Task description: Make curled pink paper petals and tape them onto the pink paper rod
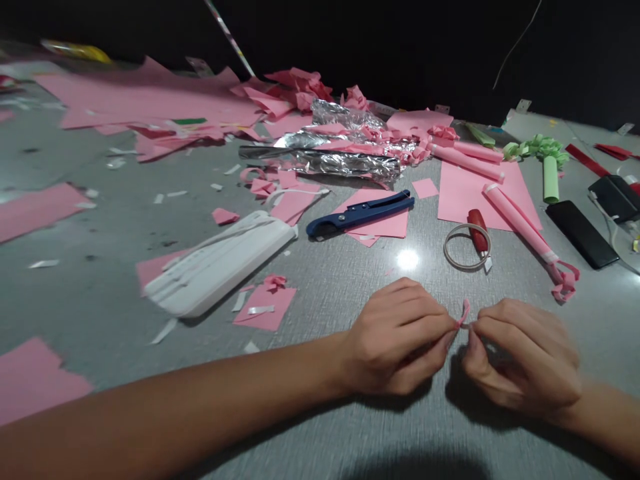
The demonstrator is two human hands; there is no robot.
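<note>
Nearer than the blue cutter [360,213] and to its right, the left hand [404,339] and right hand [525,353] pinch a small pink strip [465,312] between closed fingertips. A red handle [478,229] lies right of the cutter, crumpled foil [345,162] beyond it.

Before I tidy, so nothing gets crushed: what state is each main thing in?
Narrow pink paper strip: bent, held
Left hand: pinching the strip
Right hand: fingertips at its end
Long dark-blue tool: lying flat
Silver foil sheet: crumpled
Pale-green paper tube: rolled
White oblong plastic block: lying flat
</note>
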